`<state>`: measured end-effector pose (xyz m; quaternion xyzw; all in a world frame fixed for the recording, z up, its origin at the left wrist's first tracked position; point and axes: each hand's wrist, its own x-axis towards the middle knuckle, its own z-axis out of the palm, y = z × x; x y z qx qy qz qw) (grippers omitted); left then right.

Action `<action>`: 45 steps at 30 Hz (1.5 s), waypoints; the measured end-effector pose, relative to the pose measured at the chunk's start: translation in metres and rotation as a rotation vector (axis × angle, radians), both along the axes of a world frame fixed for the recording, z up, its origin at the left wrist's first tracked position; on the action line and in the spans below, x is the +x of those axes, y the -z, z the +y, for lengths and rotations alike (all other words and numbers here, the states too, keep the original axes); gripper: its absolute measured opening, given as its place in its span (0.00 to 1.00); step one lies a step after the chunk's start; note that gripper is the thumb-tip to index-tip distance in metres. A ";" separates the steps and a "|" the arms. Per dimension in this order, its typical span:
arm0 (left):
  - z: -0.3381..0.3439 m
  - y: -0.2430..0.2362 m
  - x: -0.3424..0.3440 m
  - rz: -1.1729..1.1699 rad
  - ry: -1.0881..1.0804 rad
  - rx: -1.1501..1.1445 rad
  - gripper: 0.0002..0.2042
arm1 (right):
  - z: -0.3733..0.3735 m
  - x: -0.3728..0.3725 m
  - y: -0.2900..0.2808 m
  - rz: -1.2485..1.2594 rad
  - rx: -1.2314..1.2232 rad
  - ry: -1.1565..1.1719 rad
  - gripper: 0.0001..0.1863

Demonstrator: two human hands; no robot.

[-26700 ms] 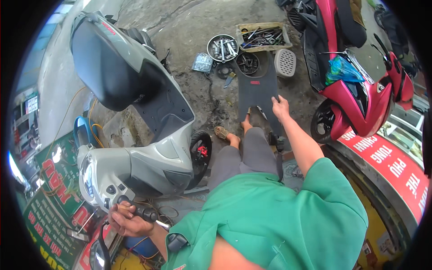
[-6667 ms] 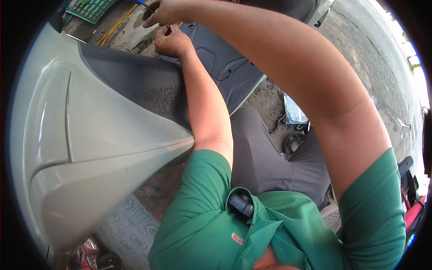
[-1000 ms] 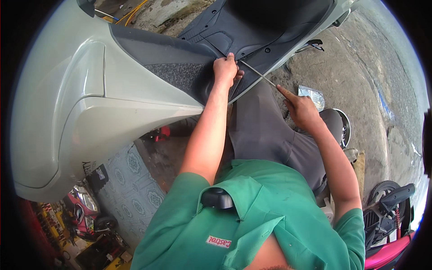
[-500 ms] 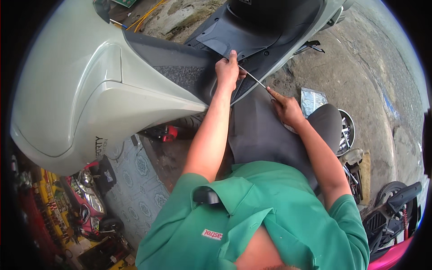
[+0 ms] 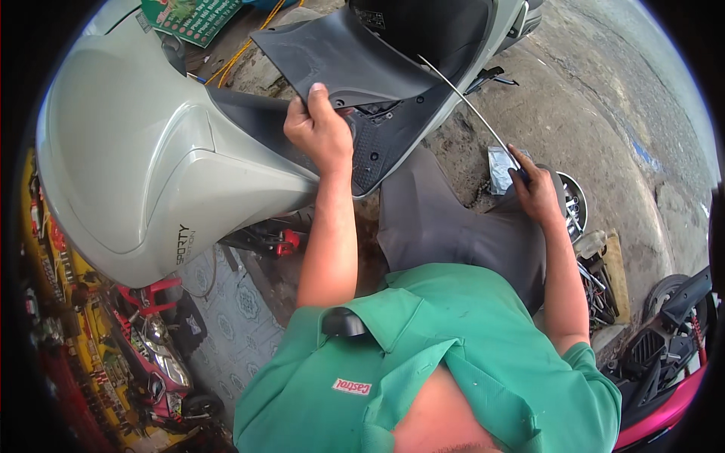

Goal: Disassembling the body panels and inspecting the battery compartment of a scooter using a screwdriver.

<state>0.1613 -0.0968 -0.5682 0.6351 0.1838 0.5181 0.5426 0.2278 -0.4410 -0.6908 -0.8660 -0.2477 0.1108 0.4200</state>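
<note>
My left hand [image 5: 317,132] grips the near edge of a dark grey plastic floorboard cover [image 5: 343,60], thumb on top, raising it above the scooter's black footboard [image 5: 374,143], where an opening and bolts show. My right hand [image 5: 535,189] holds a long, thin screwdriver [image 5: 476,113], index finger along it; its handle is mostly inside my fingers and its shaft points up and left over the footboard, tip near the raised cover. The pale grey-green front bodywork [image 5: 128,174] of the scooter fills the left side, beside my left forearm.
Right of my legs lie a silver packet [image 5: 498,166], a steel bowl of tools [image 5: 575,196] and a crate of tools [image 5: 612,302]. A pink scooter [image 5: 661,411] is at lower right. Cluttered yellow shelving [image 5: 91,340] is at lower left, with a green sign [image 5: 192,19] and yellow hose [image 5: 234,57] above.
My left hand has moved leftward, lifting the cover and uncovering the opening beneath. My right hand has moved right, drawing the screwdriver's tip up and away from the seam where it was.
</note>
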 end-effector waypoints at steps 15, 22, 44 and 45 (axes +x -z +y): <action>-0.095 0.105 -0.090 0.330 0.425 -0.148 0.17 | -0.122 -0.002 0.054 -0.261 -0.074 0.414 0.12; -0.094 0.147 -0.021 0.608 0.648 0.596 0.19 | -0.111 -0.022 0.083 -0.345 0.107 0.645 0.11; -0.135 0.240 0.058 1.300 0.791 -0.892 0.25 | -0.118 -0.031 0.084 -0.269 -0.018 0.622 0.13; -0.135 0.236 0.057 1.304 0.939 -0.685 0.26 | -0.118 -0.029 0.084 -0.265 -0.040 0.578 0.14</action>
